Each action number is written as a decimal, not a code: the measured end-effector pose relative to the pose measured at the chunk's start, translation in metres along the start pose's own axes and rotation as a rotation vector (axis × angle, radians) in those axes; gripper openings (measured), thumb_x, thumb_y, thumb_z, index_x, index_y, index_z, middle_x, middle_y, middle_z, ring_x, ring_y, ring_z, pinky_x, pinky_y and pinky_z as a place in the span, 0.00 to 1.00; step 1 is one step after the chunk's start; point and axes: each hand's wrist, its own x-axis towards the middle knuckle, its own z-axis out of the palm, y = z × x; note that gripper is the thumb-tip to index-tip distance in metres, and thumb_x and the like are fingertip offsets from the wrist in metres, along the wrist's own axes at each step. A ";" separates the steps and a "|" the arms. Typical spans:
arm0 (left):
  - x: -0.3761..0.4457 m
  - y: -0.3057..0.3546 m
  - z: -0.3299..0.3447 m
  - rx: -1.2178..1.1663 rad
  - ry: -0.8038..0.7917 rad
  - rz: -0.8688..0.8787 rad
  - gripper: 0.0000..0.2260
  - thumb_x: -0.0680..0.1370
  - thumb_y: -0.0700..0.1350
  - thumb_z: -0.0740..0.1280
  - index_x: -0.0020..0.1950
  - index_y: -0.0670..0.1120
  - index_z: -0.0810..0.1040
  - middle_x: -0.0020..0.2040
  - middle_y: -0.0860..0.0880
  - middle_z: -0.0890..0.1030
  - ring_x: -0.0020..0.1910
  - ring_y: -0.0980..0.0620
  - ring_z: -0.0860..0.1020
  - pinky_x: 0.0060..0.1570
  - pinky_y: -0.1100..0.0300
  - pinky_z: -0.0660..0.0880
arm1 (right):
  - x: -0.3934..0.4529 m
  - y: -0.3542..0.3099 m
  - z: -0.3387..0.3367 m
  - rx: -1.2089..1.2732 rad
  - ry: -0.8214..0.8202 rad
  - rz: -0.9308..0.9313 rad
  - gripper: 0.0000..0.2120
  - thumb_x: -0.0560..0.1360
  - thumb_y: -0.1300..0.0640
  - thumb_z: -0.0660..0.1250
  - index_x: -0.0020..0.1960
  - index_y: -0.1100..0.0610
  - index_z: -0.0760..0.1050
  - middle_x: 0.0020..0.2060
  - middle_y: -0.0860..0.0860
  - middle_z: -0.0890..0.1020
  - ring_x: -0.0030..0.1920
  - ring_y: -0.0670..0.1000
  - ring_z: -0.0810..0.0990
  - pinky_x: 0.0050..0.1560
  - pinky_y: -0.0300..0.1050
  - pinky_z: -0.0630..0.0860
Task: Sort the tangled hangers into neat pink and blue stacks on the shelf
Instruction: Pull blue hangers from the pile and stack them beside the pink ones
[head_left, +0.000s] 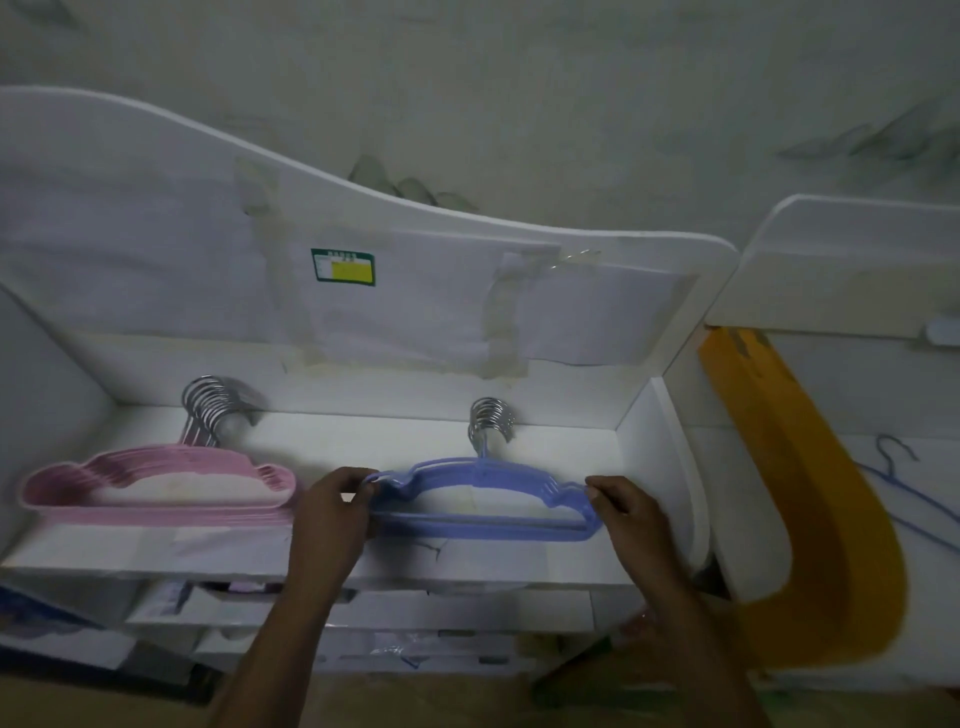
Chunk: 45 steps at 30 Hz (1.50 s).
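A stack of blue hangers (483, 499) lies flat on the right half of the white shelf (332, 558), its cluster of metal hooks (491, 423) pointing toward the back panel. The person's left hand (332, 514) is closed on the stack's left end, fingers curled over the notched shoulder, while the right hand (626, 514) pinches the right end between thumb and fingers. Both forearms reach up from the bottom of the view, well apart from each other, with the blue stack spanning the gap between them.

On the left half of the same shelf lies a stack of pink hangers (156, 488), also flat, with its own bunch of metal hooks (213, 408) fanned slightly against the back. The pink stack's right end sits just beside the left hand; whether they touch cannot be told.

The back panel (415, 291) rises in a curved white edge and carries taped sheets of paper and a green and yellow label (344, 267). To the right of the shelf a wide yellow curved band (810, 519) runs downward, and farther right a thin blue wire hanger (904, 483) rests against a pale surface. Below the shelf, lower tiers hold blurred white items.
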 end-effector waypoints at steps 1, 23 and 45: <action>0.001 -0.002 -0.003 0.172 0.013 0.069 0.06 0.77 0.40 0.68 0.50 0.48 0.83 0.46 0.49 0.84 0.38 0.47 0.82 0.41 0.52 0.80 | -0.001 -0.001 0.001 -0.030 -0.011 -0.004 0.07 0.77 0.60 0.67 0.53 0.50 0.79 0.47 0.46 0.83 0.51 0.49 0.80 0.49 0.38 0.72; 0.017 0.010 0.003 0.548 -0.049 0.122 0.14 0.74 0.37 0.68 0.54 0.52 0.85 0.49 0.49 0.86 0.46 0.48 0.83 0.50 0.55 0.79 | -0.003 -0.027 0.012 -0.732 -0.013 -0.165 0.08 0.77 0.57 0.68 0.56 0.54 0.81 0.47 0.50 0.85 0.44 0.47 0.82 0.42 0.33 0.72; 0.020 0.028 0.017 0.891 -0.157 -0.023 0.07 0.75 0.37 0.65 0.49 0.45 0.80 0.46 0.47 0.81 0.45 0.48 0.82 0.39 0.62 0.73 | 0.008 -0.037 0.027 -0.914 -0.081 0.080 0.04 0.75 0.63 0.69 0.49 0.59 0.76 0.50 0.55 0.82 0.50 0.53 0.82 0.40 0.38 0.68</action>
